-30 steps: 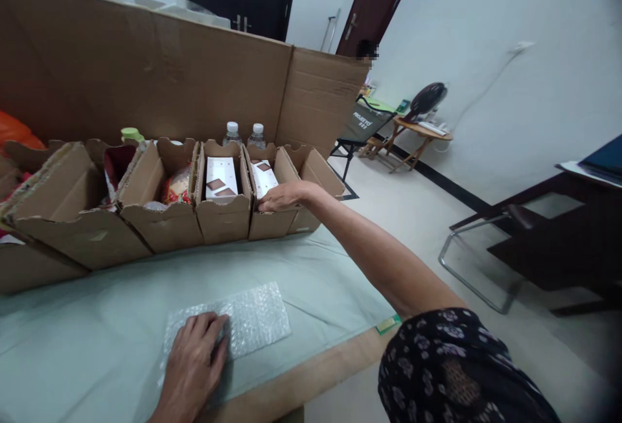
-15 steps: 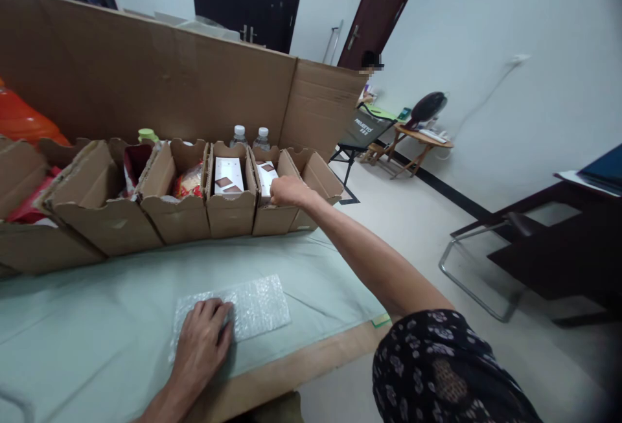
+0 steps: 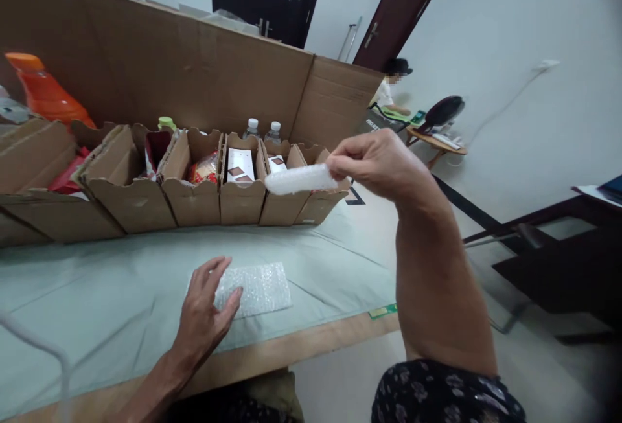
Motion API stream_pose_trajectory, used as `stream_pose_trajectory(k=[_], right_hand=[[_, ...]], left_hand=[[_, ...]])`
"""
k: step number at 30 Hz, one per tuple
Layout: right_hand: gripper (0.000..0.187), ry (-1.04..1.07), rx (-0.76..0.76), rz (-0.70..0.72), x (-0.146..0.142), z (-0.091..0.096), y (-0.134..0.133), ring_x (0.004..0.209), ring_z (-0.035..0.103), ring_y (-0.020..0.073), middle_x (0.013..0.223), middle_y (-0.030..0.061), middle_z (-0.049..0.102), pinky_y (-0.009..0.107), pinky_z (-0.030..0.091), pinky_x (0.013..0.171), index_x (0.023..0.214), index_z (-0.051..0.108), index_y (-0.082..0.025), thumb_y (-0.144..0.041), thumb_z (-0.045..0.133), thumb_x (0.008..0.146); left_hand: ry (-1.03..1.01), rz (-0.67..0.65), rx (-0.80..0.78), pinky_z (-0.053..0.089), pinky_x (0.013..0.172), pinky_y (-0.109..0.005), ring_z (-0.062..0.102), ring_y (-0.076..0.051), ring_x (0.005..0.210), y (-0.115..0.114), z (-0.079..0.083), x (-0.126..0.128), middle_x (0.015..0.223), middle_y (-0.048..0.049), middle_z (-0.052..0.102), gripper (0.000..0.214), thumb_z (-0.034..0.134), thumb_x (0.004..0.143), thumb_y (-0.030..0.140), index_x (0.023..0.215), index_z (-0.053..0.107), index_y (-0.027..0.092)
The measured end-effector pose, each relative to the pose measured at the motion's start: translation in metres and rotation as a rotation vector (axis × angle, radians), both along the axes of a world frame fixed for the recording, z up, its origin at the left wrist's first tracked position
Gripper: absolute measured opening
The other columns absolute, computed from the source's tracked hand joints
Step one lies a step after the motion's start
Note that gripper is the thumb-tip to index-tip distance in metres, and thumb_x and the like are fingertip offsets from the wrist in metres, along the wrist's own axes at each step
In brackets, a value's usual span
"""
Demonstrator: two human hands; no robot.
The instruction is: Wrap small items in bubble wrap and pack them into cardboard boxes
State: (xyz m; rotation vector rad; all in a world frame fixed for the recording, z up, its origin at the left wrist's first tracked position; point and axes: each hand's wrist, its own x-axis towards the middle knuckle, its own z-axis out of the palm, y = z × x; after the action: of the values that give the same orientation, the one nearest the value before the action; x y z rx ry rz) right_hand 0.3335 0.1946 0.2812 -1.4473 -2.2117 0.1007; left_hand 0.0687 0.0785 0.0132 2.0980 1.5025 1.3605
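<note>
A flat piece of bubble wrap (image 3: 260, 290) lies on the pale green cloth near the table's front. Over its left part is my left hand (image 3: 208, 306), fingers spread, thumb resting on or just above the wrap. My right hand (image 3: 374, 160) is raised in front of the rightmost cardboard bins, pinching one end of a long, whitish, translucent strip (image 3: 301, 179) that looks like folded bubble wrap. The strip points left, held roughly level, and covers part of a bin. Behind it a white box with brown squares (image 3: 276, 163) shows in its bin (image 3: 279, 214).
Cardboard bins (image 3: 194, 206) stand in a row along the back, holding white boxes and red packets. Behind them are an orange bottle (image 3: 51, 92), two clear bottles and a tall cardboard panel (image 3: 194, 60). A person (image 3: 389, 89) sits beyond, at the right.
My right hand has come up out of the bin at the right and now holds the whitish strip. My left hand has lifted its fingers and spread them over the bubble wrap. The view has shifted.
</note>
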Motion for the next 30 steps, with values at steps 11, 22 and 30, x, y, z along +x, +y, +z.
stream_pose_trajectory(k=[11, 22, 30], right_hand=[[0.044, 0.641, -0.366, 0.258, -0.059, -0.155, -0.067, 0.113, 0.067, 0.0228, 0.128, 0.0092, 0.070, 0.036, 0.051, 0.097, 0.124, 0.066, -0.024, -0.044, 0.071, 0.085], [0.021, 0.964, -0.474, 0.121, -0.093, -0.192, -0.096, 0.080, 0.067, 0.0185, 0.083, 0.0028, 0.074, 0.031, 0.053, 0.078, 0.086, 0.074, -0.020, -0.039, 0.068, 0.091], [0.014, 0.633, -0.364, 0.351, -0.084, -0.133, -0.082, 0.084, 0.066, 0.0169, 0.090, 0.0019, 0.073, 0.030, 0.051, 0.079, 0.095, 0.073, -0.021, -0.030, 0.061, 0.094]], left_hand=[[-0.828, -0.013, -0.526, 0.052, 0.096, -0.034, 0.067, -0.025, 0.111, -0.006, 0.047, -0.006, 0.127, -0.0086, 0.071, 0.060, 0.077, 0.080, 0.039, 0.135, 0.060, 0.021], [-1.413, -0.077, -0.786, 0.055, 0.085, -0.033, 0.070, -0.023, 0.103, -0.008, 0.017, -0.038, 0.106, -0.0077, 0.075, 0.055, 0.077, 0.077, 0.052, 0.120, 0.065, 0.020], [-0.661, -0.009, -0.319, 0.025, 0.124, -0.055, 0.030, -0.034, 0.154, 0.002, 0.026, -0.076, 0.162, -0.0133, 0.041, 0.088, 0.079, 0.076, 0.051, 0.151, 0.042, 0.026]])
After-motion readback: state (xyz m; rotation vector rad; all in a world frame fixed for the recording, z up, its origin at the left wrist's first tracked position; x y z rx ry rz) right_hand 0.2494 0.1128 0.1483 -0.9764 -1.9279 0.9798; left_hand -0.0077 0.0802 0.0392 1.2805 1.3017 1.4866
